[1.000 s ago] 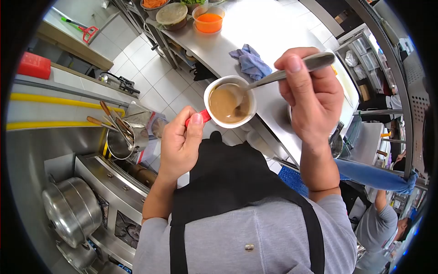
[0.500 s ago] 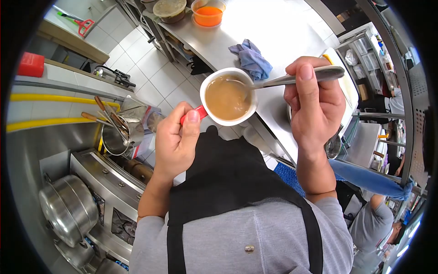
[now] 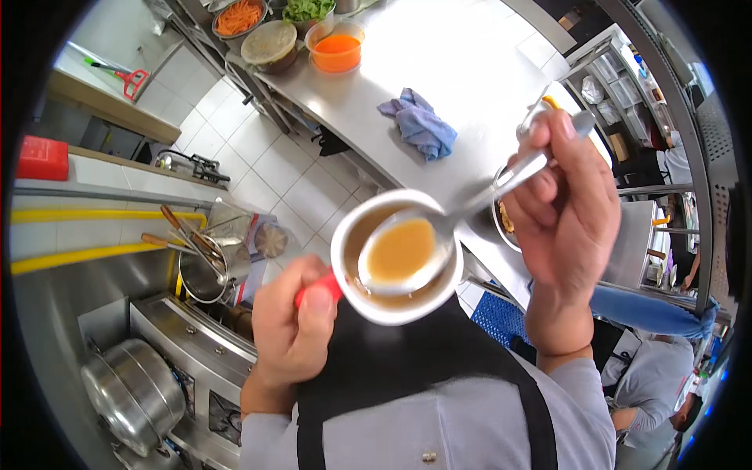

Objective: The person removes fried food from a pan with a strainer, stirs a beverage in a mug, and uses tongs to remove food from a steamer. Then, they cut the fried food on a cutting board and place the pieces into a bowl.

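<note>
My left hand [image 3: 294, 325] is closed on the red handle of a white mug [image 3: 339, 249], which holds a light brown, broth-like liquid. In my right hand [image 3: 572, 207] is a metal spoon [image 3: 501, 186], its handle pinched between thumb and fingers. The spoon's bowl, filled with brown liquid [image 3: 402, 249], is over the mug's mouth and covers much of what lies inside. Beside my right wrist, a round container with food [image 3: 505, 219] shows partly behind the hand.
On the steel table [image 3: 345, 110] lie a crumpled blue cloth [image 3: 427, 129], a tub of orange liquid [image 3: 335, 53], a covered bowl [image 3: 269, 47] and shredded carrot [image 3: 239, 17]. At left are a stove with a large pot [image 3: 133, 392] and a utensil container [image 3: 205, 274]. A co-worker [image 3: 650, 372] stands at right.
The spoon's bowl has come up out of the liquid and now carries some of it. The mug appears lower and larger in view, with both hands shifted downward.
</note>
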Demonstrator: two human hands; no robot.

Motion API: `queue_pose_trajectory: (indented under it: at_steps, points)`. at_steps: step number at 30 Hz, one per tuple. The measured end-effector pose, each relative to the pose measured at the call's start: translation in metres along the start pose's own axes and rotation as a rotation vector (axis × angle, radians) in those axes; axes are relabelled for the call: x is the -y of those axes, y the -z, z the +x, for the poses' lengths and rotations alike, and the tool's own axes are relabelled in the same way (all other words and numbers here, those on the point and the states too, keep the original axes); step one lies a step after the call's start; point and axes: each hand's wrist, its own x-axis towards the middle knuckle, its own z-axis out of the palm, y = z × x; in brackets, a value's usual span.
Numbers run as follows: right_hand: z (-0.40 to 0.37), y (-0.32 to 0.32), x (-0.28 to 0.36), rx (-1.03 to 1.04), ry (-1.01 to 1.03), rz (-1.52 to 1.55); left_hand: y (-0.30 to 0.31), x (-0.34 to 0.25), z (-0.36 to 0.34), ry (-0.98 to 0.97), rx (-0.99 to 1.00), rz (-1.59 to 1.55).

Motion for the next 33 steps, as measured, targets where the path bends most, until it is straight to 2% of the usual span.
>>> queue_pose_trajectory:
  at_steps: [2,5,14,18,20,23,24,25,27,29,31,33]
  points:
    - [-0.005,-0.006,0.010,0.052,0.007,-0.034,0.001,-0.012,-0.002,-0.161,0.050,-0.023]
    - [-0.008,0.003,0.026,0.277,0.063,-0.046,0.007,-0.028,-0.005,-0.212,0.116,0.006]
    - [-0.022,0.005,0.051,0.419,0.084,-0.017,-0.006,-0.038,-0.015,-0.339,-0.004,-0.059]
    - [-0.026,0.006,0.053,0.400,0.075,-0.008,-0.011,-0.036,-0.016,-0.346,-0.043,-0.089]
    - [-0.026,0.007,0.049,0.367,0.158,-0.007,-0.009,-0.036,-0.016,-0.340,-0.024,-0.097]
    - [-0.024,0.012,0.057,0.414,0.110,-0.089,-0.004,-0.037,-0.015,-0.304,0.033,-0.092]
    - [-0.027,0.012,0.056,0.406,0.115,-0.098,-0.007,-0.034,-0.015,-0.351,-0.019,-0.086]
    - [-0.032,0.012,0.055,0.354,0.107,-0.025,-0.010,-0.032,-0.015,-0.397,-0.066,-0.084]
    - [-0.035,0.016,0.058,0.287,0.108,0.037,-0.012,-0.032,-0.016,-0.362,-0.059,-0.097]
    - [-0.032,0.018,0.062,0.383,0.087,-0.036,-0.013,-0.030,-0.017,-0.357,-0.090,-0.108]
    - [-0.035,0.018,0.069,0.370,0.036,-0.020,-0.009,-0.030,-0.020,-0.367,-0.078,-0.111]
    - [-0.039,0.016,0.069,0.319,0.093,0.049,0.001,-0.029,-0.031,-0.322,0.054,-0.038]
